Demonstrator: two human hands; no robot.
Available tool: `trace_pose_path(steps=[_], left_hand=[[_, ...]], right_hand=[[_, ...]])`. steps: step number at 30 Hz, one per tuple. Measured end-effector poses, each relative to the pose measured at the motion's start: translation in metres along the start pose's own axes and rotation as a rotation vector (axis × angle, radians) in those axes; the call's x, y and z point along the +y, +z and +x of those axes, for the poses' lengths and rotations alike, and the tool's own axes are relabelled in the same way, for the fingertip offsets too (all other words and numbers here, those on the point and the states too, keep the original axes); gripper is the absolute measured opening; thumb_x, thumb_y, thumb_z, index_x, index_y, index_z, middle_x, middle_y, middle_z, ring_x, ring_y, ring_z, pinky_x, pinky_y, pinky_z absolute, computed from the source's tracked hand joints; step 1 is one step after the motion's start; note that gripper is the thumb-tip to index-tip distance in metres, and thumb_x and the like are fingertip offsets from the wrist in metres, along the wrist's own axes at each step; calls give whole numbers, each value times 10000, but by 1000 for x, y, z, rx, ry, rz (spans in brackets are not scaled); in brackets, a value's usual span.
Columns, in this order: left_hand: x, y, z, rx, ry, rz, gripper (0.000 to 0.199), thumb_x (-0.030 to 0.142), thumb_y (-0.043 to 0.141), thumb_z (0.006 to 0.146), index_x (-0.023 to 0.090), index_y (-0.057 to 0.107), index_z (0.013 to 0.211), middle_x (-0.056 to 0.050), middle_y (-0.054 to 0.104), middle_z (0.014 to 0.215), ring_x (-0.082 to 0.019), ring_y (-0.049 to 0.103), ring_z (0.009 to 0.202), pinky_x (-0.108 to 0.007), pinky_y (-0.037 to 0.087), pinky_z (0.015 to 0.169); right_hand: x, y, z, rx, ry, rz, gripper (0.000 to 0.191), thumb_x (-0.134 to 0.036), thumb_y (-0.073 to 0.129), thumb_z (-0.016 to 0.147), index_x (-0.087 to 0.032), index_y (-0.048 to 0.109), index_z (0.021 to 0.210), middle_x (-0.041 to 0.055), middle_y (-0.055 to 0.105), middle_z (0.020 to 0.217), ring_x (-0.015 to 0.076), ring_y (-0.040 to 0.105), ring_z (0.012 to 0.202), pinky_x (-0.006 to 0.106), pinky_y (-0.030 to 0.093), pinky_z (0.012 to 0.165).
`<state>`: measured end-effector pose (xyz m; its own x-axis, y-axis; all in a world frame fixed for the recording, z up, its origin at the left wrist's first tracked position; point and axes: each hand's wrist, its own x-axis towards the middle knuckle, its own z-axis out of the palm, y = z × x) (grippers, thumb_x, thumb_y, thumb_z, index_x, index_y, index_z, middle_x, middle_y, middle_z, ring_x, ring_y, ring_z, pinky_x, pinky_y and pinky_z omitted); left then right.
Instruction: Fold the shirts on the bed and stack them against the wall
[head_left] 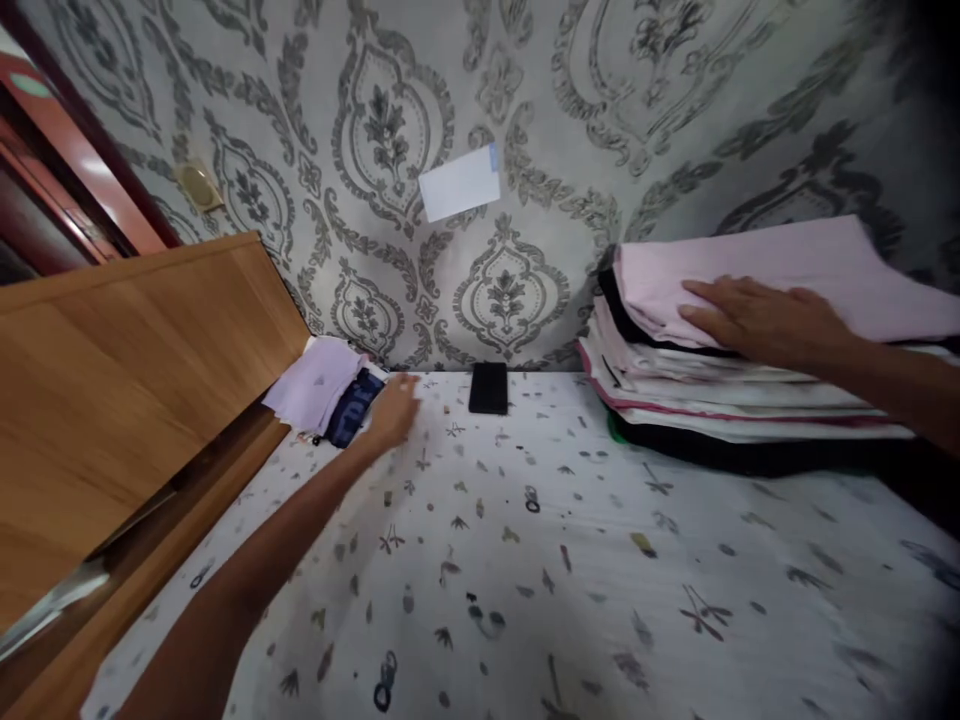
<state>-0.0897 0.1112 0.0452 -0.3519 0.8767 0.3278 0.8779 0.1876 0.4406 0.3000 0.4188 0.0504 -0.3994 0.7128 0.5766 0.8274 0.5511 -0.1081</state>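
Note:
On the right, a tall stack of folded clothes has a light pink garment on top. My right hand lies on that pink garment with its fingers stretched out. To the left, my left hand is over the white patterned sheet, somewhat blurred, its fingers extended and nothing seen in them. Just left of it sit a folded dark blue cloth with lettering and a lilac cloth, near the wooden board.
A black flat object rests on the sheet by the wall, between the two piles. The wooden board slants along the left side. A white paper and a round switch are on the patterned wall.

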Motion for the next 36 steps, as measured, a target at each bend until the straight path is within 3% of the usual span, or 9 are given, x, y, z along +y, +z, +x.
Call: trace_pose_path(steps=[5,12,16,20,24,26,29,33,36], left_hand=[[-101,-79,-3,171,-312,251,302,161,447,917,109,513,1207,-262,448,1374,-413,330,1362,-577,297,1086],[-149,-98,-14,125,-386,303,154,103,445,865,116,575,947,-278,552,1228,-405,475,1250,-507,390,985],[-148,-113,-7,129,-393,222,109,63,488,795,147,557,783,-245,615,1110,-405,535,1188,-499,403,962],[-125,-126,-20,58,-341,34,91,122,535,786,178,544,715,-128,667,885,-313,628,1022,-390,465,888],[-68,-126,-83,-161,-164,-272,83,283,581,803,207,613,814,-25,687,811,-197,671,822,-278,513,787],[-37,-128,-126,-397,25,-685,149,356,586,808,218,622,852,-39,685,809,-205,669,792,-313,528,789],[-11,-131,-180,-540,230,-810,157,399,576,860,264,637,911,-59,684,892,-223,662,834,-349,537,773],[-28,-107,-208,-340,444,-556,558,304,698,777,283,519,1305,-121,581,1288,-301,553,1221,-451,453,1050],[-51,-69,-204,-204,368,-449,781,183,724,675,218,432,1398,-193,478,1404,-383,432,1333,-562,356,1110]], right_hand=[[-49,-39,-28,84,-50,-2,442,-320,444,955,-123,626,1306,272,603,1355,324,528,1328,502,415,1041],[-145,-63,-108,67,-258,232,329,-328,444,915,-209,719,1052,190,651,1310,315,615,1220,482,475,1057],[-204,-77,-144,-40,-285,337,330,-346,418,939,-262,705,1079,120,645,1330,299,589,1253,518,466,1070],[-280,-88,-168,-144,-364,411,413,-336,388,974,-257,604,1317,109,567,1442,268,519,1338,507,431,1109],[-363,-80,-194,-170,-502,446,610,-258,474,937,-259,359,1536,119,320,1626,276,285,1501,537,343,1162],[-391,-73,-209,-112,-511,506,630,-211,517,903,-239,384,1518,158,353,1601,304,301,1490,567,322,1160],[-404,-72,-229,-49,-416,737,452,-209,558,885,-229,559,1336,153,651,1288,294,609,1196,489,488,1006],[-395,-105,-243,-78,-162,1043,269,-193,610,832,-237,642,1096,49,719,1006,226,685,879,343,550,771],[-399,-148,-243,-87,-61,1127,212,-202,630,799,-234,680,1003,21,724,959,210,682,844,306,534,736]])
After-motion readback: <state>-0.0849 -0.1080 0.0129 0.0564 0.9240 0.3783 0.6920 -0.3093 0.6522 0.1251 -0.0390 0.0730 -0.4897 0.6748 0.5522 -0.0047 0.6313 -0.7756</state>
